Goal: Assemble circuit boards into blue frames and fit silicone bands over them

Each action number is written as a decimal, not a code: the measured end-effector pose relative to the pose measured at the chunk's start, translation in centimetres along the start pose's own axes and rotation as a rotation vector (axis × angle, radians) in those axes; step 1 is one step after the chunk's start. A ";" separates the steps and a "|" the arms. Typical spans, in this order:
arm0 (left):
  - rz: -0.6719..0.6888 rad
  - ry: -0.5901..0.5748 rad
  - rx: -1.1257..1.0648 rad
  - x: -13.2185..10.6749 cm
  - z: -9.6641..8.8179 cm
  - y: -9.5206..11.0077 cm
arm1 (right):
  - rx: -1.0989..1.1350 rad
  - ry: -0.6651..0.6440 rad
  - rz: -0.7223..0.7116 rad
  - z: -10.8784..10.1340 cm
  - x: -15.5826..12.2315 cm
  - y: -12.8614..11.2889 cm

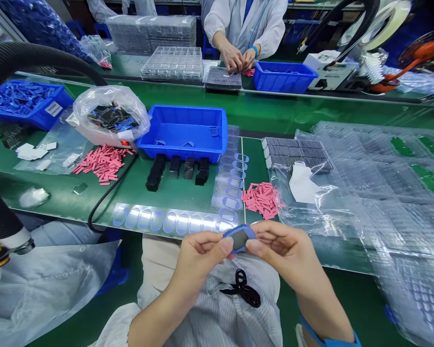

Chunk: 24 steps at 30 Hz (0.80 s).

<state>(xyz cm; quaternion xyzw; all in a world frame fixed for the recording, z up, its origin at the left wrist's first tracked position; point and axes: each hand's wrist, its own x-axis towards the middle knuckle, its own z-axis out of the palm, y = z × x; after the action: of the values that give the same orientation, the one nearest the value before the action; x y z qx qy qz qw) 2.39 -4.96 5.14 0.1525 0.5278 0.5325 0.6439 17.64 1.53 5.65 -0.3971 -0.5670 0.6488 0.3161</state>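
Between both hands, over my lap at the table's front edge, is a small blue oval frame with a grey screen (pixel 240 239). My left hand (pixel 206 253) pinches its left end between thumb and fingers. At the right end, my right hand (pixel 280 246) grips it the same way. Just beyond my hands lies a row of blue oval outlines on clear film (pixel 183 222). A heap of pink strips (pixel 263 199) is past my right hand. Farther back, small black blocks (pixel 189 168) stand before a blue bin (pixel 188 155) holding a few blue frames.
A white bag of dark and blue parts (pixel 112 118) and a second pink heap (pixel 103 163) sit left. A black hose (pixel 39 55) arches at far left. Stacked clear trays (pixel 394 193) fill the right. Across the line, a person's hands (pixel 238 60) work over a tray.
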 end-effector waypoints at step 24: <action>-0.223 -0.133 -0.461 -3.0 2.2 0.7 | 0.078 -0.119 -0.039 -0.7 0.1 -2.0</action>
<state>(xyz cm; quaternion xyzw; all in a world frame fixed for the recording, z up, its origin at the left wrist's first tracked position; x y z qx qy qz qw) 4.24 -6.41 8.12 -0.0228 0.3626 0.5533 0.7495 18.09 2.26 7.62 -0.3343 -0.5664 0.6866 0.3098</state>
